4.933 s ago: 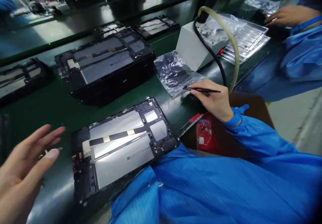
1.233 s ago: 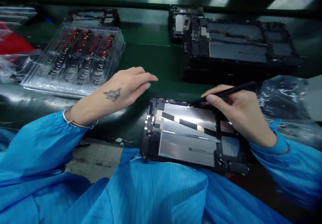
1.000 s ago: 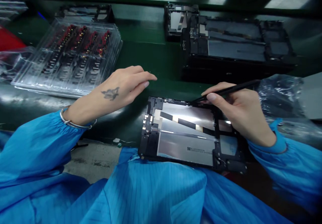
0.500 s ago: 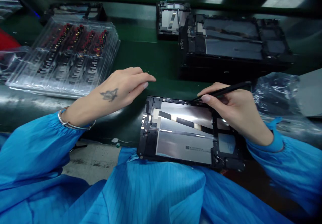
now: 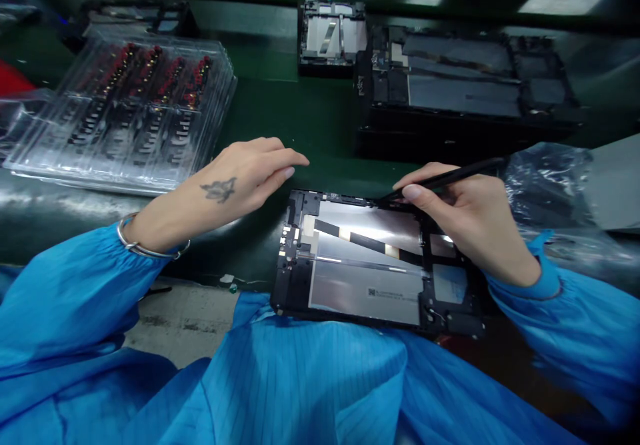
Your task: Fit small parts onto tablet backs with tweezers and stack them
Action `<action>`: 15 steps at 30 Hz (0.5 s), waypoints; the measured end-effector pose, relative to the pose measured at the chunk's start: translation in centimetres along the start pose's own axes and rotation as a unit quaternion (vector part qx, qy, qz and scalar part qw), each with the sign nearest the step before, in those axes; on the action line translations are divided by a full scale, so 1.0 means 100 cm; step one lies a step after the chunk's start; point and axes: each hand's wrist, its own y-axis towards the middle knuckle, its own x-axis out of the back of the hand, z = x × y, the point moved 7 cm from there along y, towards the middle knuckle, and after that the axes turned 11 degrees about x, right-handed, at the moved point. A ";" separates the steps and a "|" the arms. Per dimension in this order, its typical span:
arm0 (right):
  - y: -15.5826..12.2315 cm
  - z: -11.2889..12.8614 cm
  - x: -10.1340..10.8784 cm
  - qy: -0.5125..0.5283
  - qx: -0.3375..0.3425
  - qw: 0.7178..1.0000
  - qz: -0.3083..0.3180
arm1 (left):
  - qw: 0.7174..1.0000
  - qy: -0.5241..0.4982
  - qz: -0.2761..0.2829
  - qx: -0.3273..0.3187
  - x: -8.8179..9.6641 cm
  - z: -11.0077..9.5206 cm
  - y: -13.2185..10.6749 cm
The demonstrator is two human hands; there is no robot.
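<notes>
An opened tablet [image 5: 365, 295], its inner side up, lies at the near edge of the bench and reaches over my blue-clothed lap. Black flex cables and a silver plate show inside it. My right hand [image 5: 467, 215] holds black tweezers [image 5: 450, 177] in a pinch, their tips down at the tablet's far edge. The exact spot the tips touch is too small to make out. Off the tablet's far left corner, my left hand [image 5: 255, 172] hovers above the green surface with its fingers stretched out. It is open and holds nothing.
Stacked clear plastic trays [image 5: 120, 172] with small red and black parts stand at the left. A tall stack of opened tablets [image 5: 465, 95] is at the back right, with a smaller stack [image 5: 333, 35] beside it. Clear plastic film [image 5: 547, 185] lies at the right.
The trays and the smaller tablet stack at the back have shifted slightly left. The taller stack, the tablet in front of me and both hands stay nearly in place.
</notes>
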 end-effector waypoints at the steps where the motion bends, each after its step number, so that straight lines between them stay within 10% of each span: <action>1: 0.000 0.000 0.000 -0.003 0.004 1.000 0.003 | 1.000 0.000 0.003 0.001 0.000 0.000 0.000; 15: 0.000 0.002 -0.002 -0.010 0.008 1.000 0.008 | 1.000 0.009 -0.014 -0.009 0.003 -0.001 -0.003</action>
